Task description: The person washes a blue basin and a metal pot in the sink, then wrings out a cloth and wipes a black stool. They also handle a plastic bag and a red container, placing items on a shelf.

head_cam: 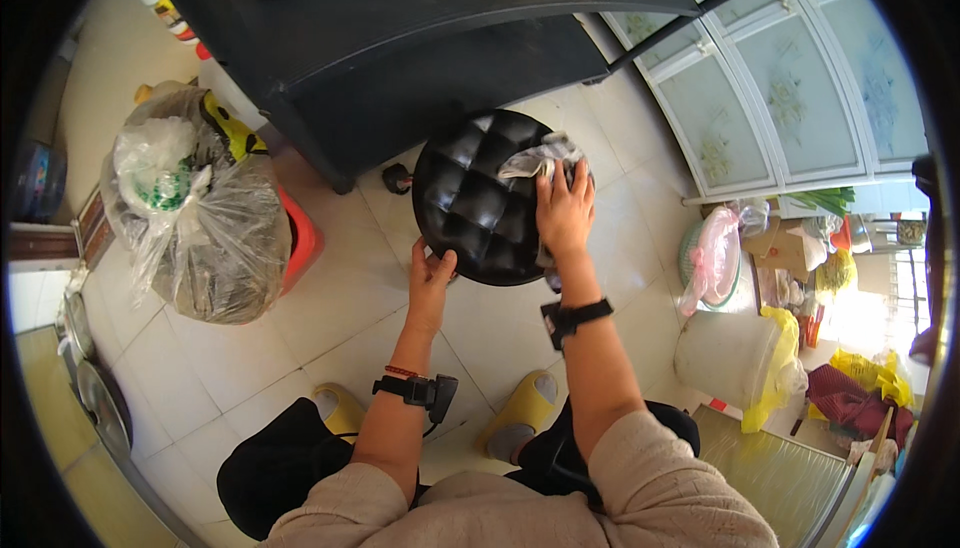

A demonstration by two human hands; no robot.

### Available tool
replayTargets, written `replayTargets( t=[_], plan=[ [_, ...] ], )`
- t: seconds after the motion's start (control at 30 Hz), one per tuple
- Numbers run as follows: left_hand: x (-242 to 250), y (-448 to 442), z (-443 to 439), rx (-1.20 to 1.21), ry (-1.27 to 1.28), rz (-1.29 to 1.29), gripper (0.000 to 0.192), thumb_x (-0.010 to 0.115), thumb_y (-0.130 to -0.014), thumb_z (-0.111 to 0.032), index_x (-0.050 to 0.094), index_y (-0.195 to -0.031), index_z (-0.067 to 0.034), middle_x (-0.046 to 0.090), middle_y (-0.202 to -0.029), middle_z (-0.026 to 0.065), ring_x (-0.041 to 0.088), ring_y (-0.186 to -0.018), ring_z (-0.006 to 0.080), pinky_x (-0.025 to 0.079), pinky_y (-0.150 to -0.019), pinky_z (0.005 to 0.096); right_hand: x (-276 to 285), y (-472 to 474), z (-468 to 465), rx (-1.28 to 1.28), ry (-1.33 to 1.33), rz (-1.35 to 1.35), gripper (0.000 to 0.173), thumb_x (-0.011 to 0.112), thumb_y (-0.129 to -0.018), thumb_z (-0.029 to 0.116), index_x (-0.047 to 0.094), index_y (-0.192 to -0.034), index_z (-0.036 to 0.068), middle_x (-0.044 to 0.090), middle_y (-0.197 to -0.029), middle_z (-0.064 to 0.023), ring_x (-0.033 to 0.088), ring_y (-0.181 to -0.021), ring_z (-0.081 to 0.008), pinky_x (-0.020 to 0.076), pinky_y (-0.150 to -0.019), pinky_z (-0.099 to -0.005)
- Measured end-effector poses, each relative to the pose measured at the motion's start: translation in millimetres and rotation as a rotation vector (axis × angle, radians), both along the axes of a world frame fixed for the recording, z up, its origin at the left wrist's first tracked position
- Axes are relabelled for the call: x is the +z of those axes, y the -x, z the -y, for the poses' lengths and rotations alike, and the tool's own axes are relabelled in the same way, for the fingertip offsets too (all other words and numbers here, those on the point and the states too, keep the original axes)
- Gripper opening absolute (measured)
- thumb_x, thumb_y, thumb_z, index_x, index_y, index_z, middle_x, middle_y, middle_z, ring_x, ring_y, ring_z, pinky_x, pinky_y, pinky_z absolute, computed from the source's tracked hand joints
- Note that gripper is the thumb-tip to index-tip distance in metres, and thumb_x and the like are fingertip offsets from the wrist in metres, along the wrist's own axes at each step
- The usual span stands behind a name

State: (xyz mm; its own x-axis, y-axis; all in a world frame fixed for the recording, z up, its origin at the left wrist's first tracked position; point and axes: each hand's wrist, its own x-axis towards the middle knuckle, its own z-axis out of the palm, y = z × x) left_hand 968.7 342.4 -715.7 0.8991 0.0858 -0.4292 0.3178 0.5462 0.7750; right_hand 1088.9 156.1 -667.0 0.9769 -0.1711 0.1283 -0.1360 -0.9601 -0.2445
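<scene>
A round black tufted stool seat (480, 203) with a glossy surface stands in front of me, above the tiled floor. My right hand (566, 206) presses a crumpled greyish patterned cloth (551, 154) against the seat's right side; part of the cloth sticks out beyond my fingertips. At the seat's lower left edge is my left hand (431, 274), with thumb and fingers around the rim; some fingers are hidden below it. One caster (397, 179) shows at the left under the seat. The rest of the stool's base is mostly hidden.
A black shelved table (450, 45) stands just beyond the stool. On the left, a red bin (300, 240) is beside a large filled plastic bag (217, 233). Glass-fronted cabinets (780, 90) line the upper right. A white bucket (724, 353) and a bagged basket (712, 255) are at right.
</scene>
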Motion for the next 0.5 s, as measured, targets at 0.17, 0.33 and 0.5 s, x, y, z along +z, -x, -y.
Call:
replayTargets(
  t=[0.17, 0.33, 0.5],
  plan=[
    [-8.1, -1.4, -7.1, 0.022, 0.061, 0.054, 0.066, 0.067, -0.093, -0.024, 0.029, -0.143, -0.003, 0.063, -0.105, 0.0075, 0.057, -0.101, 0.0149, 0.044, -0.092, 0.031, 19.3, -80.6, -37.7, 0.103, -0.011, -0.14, 0.053, 0.039, -0.097, 0.055, 0.05, -0.14, 0.025, 0.042, -0.149, -0.0057, 0.034, -0.137, -0.0341, 0.025, -0.103, -0.0685],
    [-10.4, -1.7, -0.8, 0.054, 0.092, 0.078, 0.066, 0.068, -0.093, -0.023, 0.03, -0.143, -0.003, 0.062, -0.112, 0.0082, 0.057, -0.103, 0.0147, 0.044, -0.093, 0.03, 7.7, -57.4, -90.1, 0.582, 0.169, 0.161, 0.045, 0.048, -0.095, 0.046, 0.059, -0.131, 0.021, 0.047, -0.144, -0.0024, 0.037, -0.135, -0.0322, 0.0263, -0.108, -0.0606],
    [-60.8, 12.2, -0.8, 0.172, 0.083, 0.078, 0.054, 0.064, -0.094, -0.016, 0.038, -0.14, -0.004, 0.053, -0.129, 0.006, 0.053, -0.114, 0.0145, 0.043, -0.095, 0.0301, 31.3, 36.2, -105.0, 1.054, -0.035, 0.077, 0.044, 0.062, -0.086, 0.034, 0.063, -0.124, 0.011, 0.049, -0.14, -0.0087, 0.043, -0.129, -0.0325, 0.0379, -0.106, -0.0449]
  ],
)
